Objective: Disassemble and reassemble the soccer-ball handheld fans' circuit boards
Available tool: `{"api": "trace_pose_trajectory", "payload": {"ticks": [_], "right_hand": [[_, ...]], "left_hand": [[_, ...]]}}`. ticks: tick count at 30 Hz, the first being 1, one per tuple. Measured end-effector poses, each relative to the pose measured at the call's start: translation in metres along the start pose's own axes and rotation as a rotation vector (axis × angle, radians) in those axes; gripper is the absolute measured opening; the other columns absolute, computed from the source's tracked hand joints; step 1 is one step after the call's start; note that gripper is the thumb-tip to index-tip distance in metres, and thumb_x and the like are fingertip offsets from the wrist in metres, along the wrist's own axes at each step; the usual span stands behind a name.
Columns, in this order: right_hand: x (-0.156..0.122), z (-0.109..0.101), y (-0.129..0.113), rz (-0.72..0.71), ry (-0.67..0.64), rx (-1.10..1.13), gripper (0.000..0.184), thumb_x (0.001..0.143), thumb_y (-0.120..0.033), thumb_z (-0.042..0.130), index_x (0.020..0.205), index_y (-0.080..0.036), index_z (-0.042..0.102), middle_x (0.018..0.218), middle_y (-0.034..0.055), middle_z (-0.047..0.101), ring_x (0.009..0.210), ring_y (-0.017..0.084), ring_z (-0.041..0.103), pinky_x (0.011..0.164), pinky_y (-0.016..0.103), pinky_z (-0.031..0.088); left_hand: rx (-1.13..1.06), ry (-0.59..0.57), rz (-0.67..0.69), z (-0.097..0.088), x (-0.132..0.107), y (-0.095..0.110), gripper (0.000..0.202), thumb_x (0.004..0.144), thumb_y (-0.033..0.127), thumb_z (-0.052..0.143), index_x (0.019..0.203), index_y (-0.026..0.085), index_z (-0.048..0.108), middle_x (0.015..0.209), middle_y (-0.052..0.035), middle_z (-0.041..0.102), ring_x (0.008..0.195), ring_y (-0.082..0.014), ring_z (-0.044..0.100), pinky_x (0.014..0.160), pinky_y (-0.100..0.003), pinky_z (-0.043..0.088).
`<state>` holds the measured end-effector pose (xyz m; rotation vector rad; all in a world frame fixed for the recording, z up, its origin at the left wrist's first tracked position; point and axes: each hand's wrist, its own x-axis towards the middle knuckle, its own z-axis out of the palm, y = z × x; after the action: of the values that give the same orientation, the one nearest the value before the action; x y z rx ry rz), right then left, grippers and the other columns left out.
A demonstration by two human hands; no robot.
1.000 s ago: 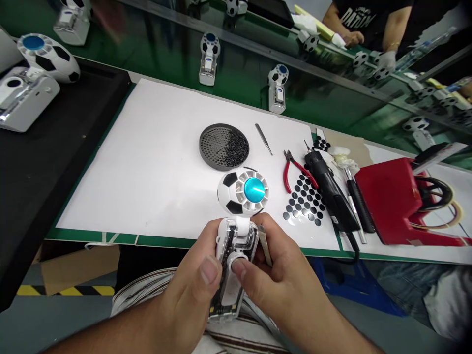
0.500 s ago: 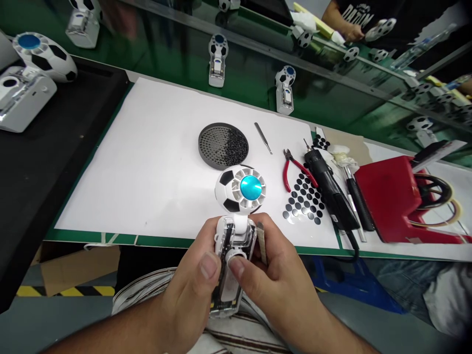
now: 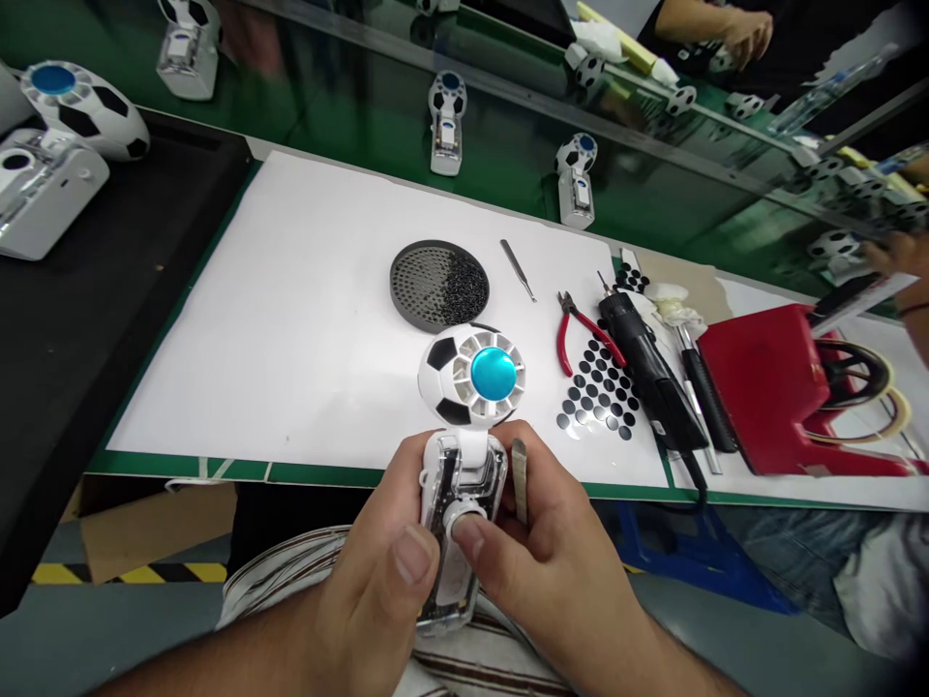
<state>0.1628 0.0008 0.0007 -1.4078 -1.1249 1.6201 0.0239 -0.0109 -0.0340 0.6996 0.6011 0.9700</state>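
Note:
Both my hands hold a small handheld fan (image 3: pixel 471 382) with a football-patterned head and a shiny blue hub, above my lap at the near table edge. My left hand (image 3: pixel 377 571) wraps round its clear handle (image 3: pixel 459 484) from the left. My right hand (image 3: pixel 537 552) grips the handle from the right, its thumb pressed on the round white button, and a metal tweezer (image 3: pixel 519 465) is pinched in its fingers.
On the white sheet (image 3: pixel 305 300) lie a round grey tray of small black parts (image 3: pixel 439 286), a probe (image 3: pixel 518 270), red pliers (image 3: pixel 573 334), a sheet of black dot stickers (image 3: pixel 601 392), a black electric screwdriver (image 3: pixel 649 373) and a red holder (image 3: pixel 780 392). More fans (image 3: pixel 446 121) ride the green belt. Another person's hands (image 3: pixel 740 34) work at the far right.
The fan has shifted slightly left and nearer in my hands, and my right thumb has moved onto the round button. Fans on the belt have drifted to the right.

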Motion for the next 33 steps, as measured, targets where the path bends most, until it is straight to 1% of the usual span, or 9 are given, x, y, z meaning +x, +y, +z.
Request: {"api": "trace_pose_trajectory", "payload": {"ticks": [3, 7, 12, 16, 19, 22, 25, 29, 33], "right_hand": [[0.000, 0.003, -0.002, -0.023, 0.043, -0.038, 0.023, 0.076, -0.018, 0.066, 0.093, -0.023, 0.052, 0.071, -0.0075, 0.048, 0.061, 0.010, 0.042, 0.052, 0.020, 0.037], [-0.001, 0.006, -0.002, -0.006, 0.080, -0.090, 0.020, 0.074, -0.019, 0.065, 0.089, -0.022, 0.052, 0.069, -0.0073, 0.047, 0.060, 0.011, 0.043, 0.051, 0.020, 0.037], [-0.004, 0.002, 0.000, 0.016, -0.015, -0.017, 0.023, 0.084, -0.019, 0.065, 0.103, -0.024, 0.053, 0.080, -0.0059, 0.053, 0.070, 0.012, 0.047, 0.060, 0.021, 0.042], [-0.007, 0.000, 0.001, 0.018, -0.036, 0.004, 0.023, 0.087, -0.020, 0.065, 0.105, -0.025, 0.052, 0.081, -0.0065, 0.052, 0.069, 0.011, 0.045, 0.060, 0.021, 0.042], [-0.008, 0.002, 0.000, 0.004, -0.031, -0.009, 0.022, 0.087, -0.019, 0.064, 0.104, -0.025, 0.052, 0.082, -0.0058, 0.053, 0.070, 0.012, 0.045, 0.060, 0.022, 0.041], [-0.007, 0.006, 0.001, -0.018, 0.017, -0.039, 0.022, 0.082, -0.021, 0.065, 0.099, -0.023, 0.052, 0.078, -0.0059, 0.051, 0.067, 0.012, 0.044, 0.057, 0.023, 0.040], [-0.006, 0.007, 0.004, -0.021, 0.049, -0.090, 0.022, 0.081, -0.021, 0.065, 0.098, -0.023, 0.052, 0.077, -0.0054, 0.052, 0.066, 0.013, 0.046, 0.057, 0.024, 0.041], [-0.008, 0.001, 0.008, -0.009, -0.050, -0.016, 0.019, 0.090, -0.023, 0.063, 0.106, -0.024, 0.053, 0.084, -0.0032, 0.055, 0.075, 0.015, 0.048, 0.065, 0.026, 0.042], [-0.014, -0.008, 0.009, -0.010, -0.173, 0.169, 0.011, 0.101, -0.029, 0.057, 0.111, -0.026, 0.054, 0.085, -0.0026, 0.051, 0.076, 0.015, 0.045, 0.069, 0.029, 0.042]], "left_hand": [[0.034, 0.003, 0.015, 0.000, -0.004, -0.001, 0.064, 0.095, 0.066, 0.044, 0.144, 0.025, 0.040, 0.137, -0.0127, 0.055, 0.125, -0.0353, 0.052, 0.105, -0.049, 0.043], [0.077, -0.011, -0.025, -0.006, -0.008, -0.006, 0.069, 0.093, 0.069, 0.044, 0.147, 0.026, 0.035, 0.138, -0.0128, 0.053, 0.126, -0.0358, 0.051, 0.104, -0.050, 0.044], [0.059, 0.005, -0.045, -0.010, -0.008, -0.005, 0.075, 0.091, 0.075, 0.040, 0.150, 0.030, 0.027, 0.136, -0.0114, 0.054, 0.123, -0.0349, 0.053, 0.102, -0.048, 0.046], [0.043, 0.011, -0.054, -0.006, -0.007, -0.002, 0.080, 0.090, 0.078, 0.039, 0.151, 0.028, 0.025, 0.135, -0.0135, 0.055, 0.117, -0.0351, 0.057, 0.097, -0.049, 0.049], [0.031, 0.013, -0.039, -0.003, -0.007, -0.001, 0.077, 0.090, 0.076, 0.041, 0.149, 0.029, 0.029, 0.134, -0.0132, 0.055, 0.116, -0.0350, 0.057, 0.097, -0.048, 0.049], [0.065, 0.002, 0.008, -0.003, -0.009, -0.004, 0.070, 0.092, 0.071, 0.045, 0.145, 0.026, 0.036, 0.137, -0.0126, 0.054, 0.122, -0.0349, 0.054, 0.102, -0.048, 0.045], [0.086, -0.018, 0.010, -0.005, -0.011, -0.007, 0.066, 0.094, 0.068, 0.044, 0.144, 0.026, 0.038, 0.139, -0.0122, 0.053, 0.127, -0.0347, 0.050, 0.106, -0.048, 0.042], [0.037, 0.036, 0.022, -0.006, -0.011, -0.006, 0.070, 0.096, 0.070, 0.036, 0.148, 0.024, 0.034, 0.135, -0.0136, 0.057, 0.126, -0.0354, 0.052, 0.105, -0.049, 0.043], [-0.129, 0.080, -0.105, -0.002, -0.008, 0.003, 0.079, 0.091, 0.076, 0.042, 0.150, 0.024, 0.035, 0.124, -0.0137, 0.065, 0.116, -0.0364, 0.060, 0.097, -0.049, 0.050]]}}
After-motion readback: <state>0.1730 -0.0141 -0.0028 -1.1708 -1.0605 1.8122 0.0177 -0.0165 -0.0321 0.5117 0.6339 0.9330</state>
